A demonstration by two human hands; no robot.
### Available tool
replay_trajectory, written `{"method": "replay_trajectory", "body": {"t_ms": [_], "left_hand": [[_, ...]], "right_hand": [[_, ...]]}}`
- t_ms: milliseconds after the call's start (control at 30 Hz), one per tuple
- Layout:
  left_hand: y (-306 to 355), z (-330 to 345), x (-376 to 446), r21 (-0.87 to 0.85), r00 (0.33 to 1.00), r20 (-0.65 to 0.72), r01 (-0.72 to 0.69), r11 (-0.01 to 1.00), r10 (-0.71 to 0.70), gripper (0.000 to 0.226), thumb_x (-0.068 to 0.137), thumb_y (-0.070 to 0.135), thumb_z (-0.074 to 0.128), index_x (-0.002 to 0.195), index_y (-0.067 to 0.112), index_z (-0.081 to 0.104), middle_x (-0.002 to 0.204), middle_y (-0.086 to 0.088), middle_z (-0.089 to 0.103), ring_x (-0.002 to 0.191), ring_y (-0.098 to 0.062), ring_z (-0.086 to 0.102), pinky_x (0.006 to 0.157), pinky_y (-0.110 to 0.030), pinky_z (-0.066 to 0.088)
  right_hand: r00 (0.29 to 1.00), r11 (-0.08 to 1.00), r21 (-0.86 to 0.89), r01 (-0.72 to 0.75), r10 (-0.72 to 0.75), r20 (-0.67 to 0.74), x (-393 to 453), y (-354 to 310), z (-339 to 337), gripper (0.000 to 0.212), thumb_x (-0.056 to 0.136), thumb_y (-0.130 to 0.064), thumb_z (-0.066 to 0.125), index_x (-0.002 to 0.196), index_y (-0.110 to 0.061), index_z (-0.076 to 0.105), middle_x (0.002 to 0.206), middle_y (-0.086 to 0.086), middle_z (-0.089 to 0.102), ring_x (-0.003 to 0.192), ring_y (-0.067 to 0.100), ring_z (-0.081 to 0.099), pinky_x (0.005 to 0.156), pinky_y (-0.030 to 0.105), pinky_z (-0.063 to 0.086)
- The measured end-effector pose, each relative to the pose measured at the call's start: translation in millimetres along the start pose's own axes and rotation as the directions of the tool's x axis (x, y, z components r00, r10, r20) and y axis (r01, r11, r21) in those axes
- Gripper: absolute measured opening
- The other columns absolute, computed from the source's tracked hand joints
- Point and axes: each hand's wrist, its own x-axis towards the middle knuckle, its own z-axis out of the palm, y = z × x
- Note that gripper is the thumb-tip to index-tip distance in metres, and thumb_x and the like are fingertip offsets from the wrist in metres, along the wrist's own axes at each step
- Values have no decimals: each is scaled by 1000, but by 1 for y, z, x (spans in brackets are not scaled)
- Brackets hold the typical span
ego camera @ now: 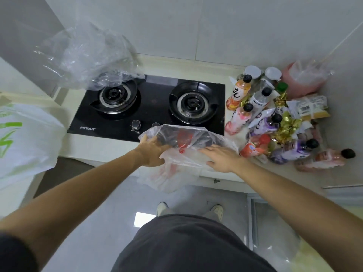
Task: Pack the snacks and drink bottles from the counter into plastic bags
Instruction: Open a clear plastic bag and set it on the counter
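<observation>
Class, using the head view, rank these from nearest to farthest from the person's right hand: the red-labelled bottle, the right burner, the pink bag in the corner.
From the right hand:
1. Red-labelled bottle, just right of it.
2. Right burner, on the stove beyond it.
3. Pink bag, far right corner.

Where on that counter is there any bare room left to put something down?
Bare counter shows behind the stove, along the wall, and in a narrow strip between the stove's right edge and the bottles. The right corner is crowded with bottles and snack packets. The front edge is taken by the bag.
</observation>
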Motion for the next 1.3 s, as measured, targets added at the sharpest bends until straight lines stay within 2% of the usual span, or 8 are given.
{"method": "replay_trajectory", "body": {"t_ms": [333,533,700,800,967,1067,1200,1300], "left_hand": [[6,11,24,20,989,-55,-137,990,138,41,91,41,53,130,35,65,137,6,56,135,-23,35,114,-54,24],[-25,4,19,-134,973,-175,-174,976,150,69,86,49,13,90,20,74,92,-2,65,107,-23,55,112,-46,20],[-39,-27,21,-151,974,-185,-157,976,128,48,109,36,19,74,24,50,69,7,55,90,-19,55,119,-46,21],[-38,-45,25,-7,991,-127,-52,999,51,52,109,34,19,86,16,63,93,-5,72,99,-23,62,115,-45,30],[-38,-52,25,381,992,115,3,925,-51,42,98,53,46,123,26,65,118,3,69,113,-27,62,110,-50,37],[-29,-58,18,413,988,130,20,910,-80,63,88,67,56,136,26,53,121,4,66,115,-24,62,114,-45,32],[-14,-66,10,414,995,-10,93,905,-97,122,72,82,62,160,19,6,113,-1,64,105,-25,62,107,-46,34],[-13,-65,4,408,993,-67,116,906,-97,138,65,88,63,161,25,-14,145,-16,40,112,-31,58,99,-47,39]], "right_hand": [[994,987,-135,86,-95,-61,41,-9,27,85,93,-34,67,161,-26,18,150,6,44,141,29,35,119,43,25],[991,925,-363,116,-134,-24,37,15,3,25,99,-26,49,119,-20,63,92,2,71,109,24,65,129,47,0],[963,887,-447,118,-212,-165,27,33,-23,37,108,-37,39,98,-20,71,77,4,74,90,25,73,128,43,18],[953,898,-425,111,-217,-211,30,50,-33,41,108,-39,37,88,-19,67,68,4,70,77,28,71,115,45,39],[977,892,-446,72,-154,-149,29,65,-45,32,99,-48,51,111,-22,63,101,3,65,91,31,65,93,45,52],[995,864,-502,28,-71,-68,22,58,-50,77,88,-67,56,153,-31,35,131,7,46,95,30,63,86,43,53],[997,879,-474,-61,35,-65,19,44,-54,118,73,-84,60,162,-38,-1,164,15,12,120,35,56,106,45,41],[997,895,-439,-78,65,-46,14,38,-60,116,71,-88,56,162,-44,-1,171,10,-6,140,42,32,115,53,33]]}}
